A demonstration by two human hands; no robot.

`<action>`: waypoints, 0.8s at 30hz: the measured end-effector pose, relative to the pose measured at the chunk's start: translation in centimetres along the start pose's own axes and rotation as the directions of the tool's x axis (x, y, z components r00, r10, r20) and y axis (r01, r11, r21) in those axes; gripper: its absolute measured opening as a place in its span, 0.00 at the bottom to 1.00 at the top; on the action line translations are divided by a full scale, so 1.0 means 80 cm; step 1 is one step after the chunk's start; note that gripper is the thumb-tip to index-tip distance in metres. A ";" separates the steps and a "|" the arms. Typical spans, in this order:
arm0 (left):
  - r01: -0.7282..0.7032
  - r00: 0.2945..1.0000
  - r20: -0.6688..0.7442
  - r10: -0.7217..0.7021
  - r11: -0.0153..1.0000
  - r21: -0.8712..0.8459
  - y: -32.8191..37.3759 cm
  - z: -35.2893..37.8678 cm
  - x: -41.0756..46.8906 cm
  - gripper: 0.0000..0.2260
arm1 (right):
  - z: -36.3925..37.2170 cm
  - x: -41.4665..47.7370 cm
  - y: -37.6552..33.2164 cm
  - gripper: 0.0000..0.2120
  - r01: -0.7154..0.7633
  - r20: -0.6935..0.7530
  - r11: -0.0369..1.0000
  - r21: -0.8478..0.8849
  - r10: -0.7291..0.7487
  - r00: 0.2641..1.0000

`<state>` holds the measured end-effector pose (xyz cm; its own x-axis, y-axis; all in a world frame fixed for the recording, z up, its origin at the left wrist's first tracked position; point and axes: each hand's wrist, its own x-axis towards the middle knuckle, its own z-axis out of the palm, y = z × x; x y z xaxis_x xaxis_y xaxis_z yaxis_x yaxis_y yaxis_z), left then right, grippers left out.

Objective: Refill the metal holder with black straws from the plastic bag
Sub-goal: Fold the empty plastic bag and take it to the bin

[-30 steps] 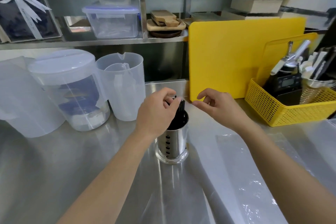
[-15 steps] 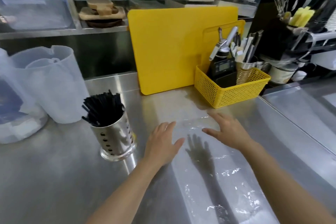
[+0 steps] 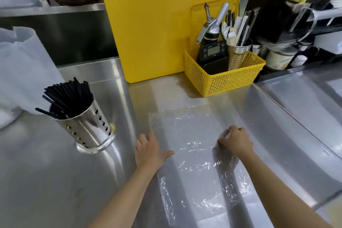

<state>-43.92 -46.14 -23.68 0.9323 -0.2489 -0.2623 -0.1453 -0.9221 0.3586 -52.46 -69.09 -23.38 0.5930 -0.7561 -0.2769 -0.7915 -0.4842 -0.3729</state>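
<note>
A person's left hand is lying flat and open, pressing the near-left edge of a clear, empty-looking plastic bag on the steel counter, while the right hand is curling its fingertips into the film, pinching it. The perforated metal holder, packed with black straws, is standing well left. Slippery film may be sliding from the grip; a leftward sweep risks tipping the holder. Open counter is lying ahead, short of the yellow mesh basket.

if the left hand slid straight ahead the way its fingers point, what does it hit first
The left hand lies flat at the plastic bag's left edge, fingers pointing away from the person. Bare counter lies ahead, so it would probably reach the yellow cutting board first; depth is hard to judge.
</note>
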 end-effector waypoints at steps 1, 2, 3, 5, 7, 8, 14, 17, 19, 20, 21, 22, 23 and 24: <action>0.045 0.999 0.004 -0.045 0.996 -0.076 0.002 -0.002 0.000 0.45 | -0.001 0.003 0.001 0.24 -0.018 0.022 1.000 0.019 0.017 1.000; 0.091 0.996 0.022 -0.089 0.986 -0.139 0.003 -0.004 0.003 0.46 | -0.004 0.005 0.001 0.25 -0.028 0.055 0.999 0.042 0.026 0.998; 0.124 0.992 0.047 -0.118 0.977 -0.174 0.004 -0.006 0.005 0.44 | -0.006 0.009 0.002 0.24 -0.044 0.099 0.996 0.075 0.037 0.994; 0.154 0.986 0.098 -0.136 0.966 -0.206 0.005 -0.010 0.010 0.31 | -0.008 0.014 0.007 0.18 -0.051 0.179 0.976 0.213 0.012 0.984; 0.121 0.985 0.153 -0.082 0.955 -0.270 0.002 -0.016 0.012 0.13 | -0.012 0.016 0.011 0.13 -0.039 0.261 0.921 0.387 -0.068 0.963; 0.101 0.984 0.174 -0.044 0.938 -0.331 0.000 -0.019 0.013 0.12 | -0.015 0.016 0.012 0.13 -0.048 0.301 0.883 0.466 -0.108 0.947; 0.227 0.971 0.235 -0.053 0.527 -0.819 -0.023 -0.031 0.013 0.05 | -0.037 0.007 0.019 0.05 -0.081 0.360 0.663 0.744 -0.295 0.885; 0.323 0.936 0.351 -0.023 0.451 -0.832 -0.043 -0.033 0.011 0.12 | -0.028 0.005 0.029 0.06 -0.083 0.448 0.703 0.706 -0.354 0.821; 0.352 0.902 0.428 0.065 0.466 -0.812 -0.051 -0.039 0.008 0.12 | -0.019 0.004 0.032 0.05 -0.094 0.465 0.707 0.701 -0.354 0.811; 0.346 0.890 0.446 0.095 0.497 -0.796 -0.054 -0.042 0.006 0.10 | -0.017 0.004 0.033 0.05 -0.098 0.462 0.697 0.710 -0.356 0.813; 0.330 0.888 0.447 0.106 0.529 -0.782 -0.057 -0.043 0.005 0.10 | -0.016 0.002 0.033 0.05 -0.096 0.455 0.681 0.726 -0.370 0.810; 0.307 0.893 0.434 0.116 0.548 -0.778 -0.061 -0.043 0.005 0.11 | -0.017 0.000 0.032 0.05 -0.107 0.452 0.663 0.741 -0.374 0.810; 0.284 0.898 0.418 0.134 0.548 -0.786 -0.065 -0.042 0.006 0.12 | -0.018 -0.002 0.033 0.07 -0.122 0.450 0.632 0.765 -0.391 0.803; 0.263 0.902 0.401 0.163 0.529 -0.807 -0.068 -0.043 0.006 0.11 | -0.019 -0.004 0.033 0.10 -0.134 0.440 0.601 0.788 -0.398 0.805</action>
<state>-41.54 -40.24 -22.63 0.6841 -0.4934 -0.5372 0.4356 -0.3144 0.8435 -55.00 -70.79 -22.91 0.8572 -0.2222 -0.4645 -0.4385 0.1579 -0.8848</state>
